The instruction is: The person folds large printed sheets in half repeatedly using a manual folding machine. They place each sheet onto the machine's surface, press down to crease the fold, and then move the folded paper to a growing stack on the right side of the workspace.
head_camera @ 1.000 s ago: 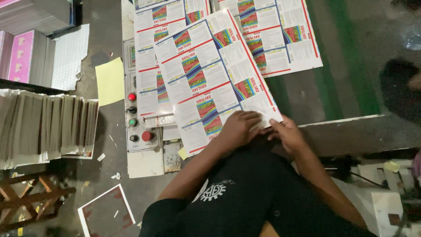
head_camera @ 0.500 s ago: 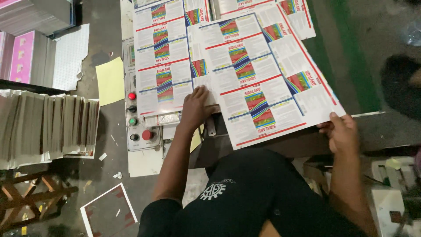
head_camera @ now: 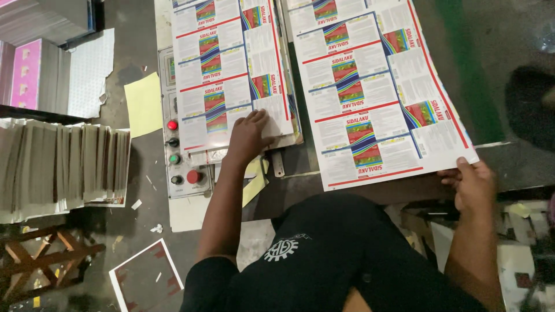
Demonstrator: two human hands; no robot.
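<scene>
My right hand [head_camera: 474, 184] grips the near right corner of a large printed sheet [head_camera: 376, 86] with white panels and rainbow-coloured blocks, held out to the right of the stack. My left hand [head_camera: 247, 136] lies flat, fingers apart, on the near edge of the stack of like printed sheets [head_camera: 228, 75] resting on the machine bed. The held sheet sits apart from the stack, with a dark gap between them.
A control panel [head_camera: 179, 159] with red and green buttons sits left of the stack. A yellow paper [head_camera: 143, 104] lies beside it. Piles of cut card [head_camera: 58, 167] stand at the left, above a wooden pallet [head_camera: 40, 260]. Scraps litter the floor.
The top sheet has been drawn off the stack to the right by my right hand. My left hand has moved left and settled on the stack's near edge.
</scene>
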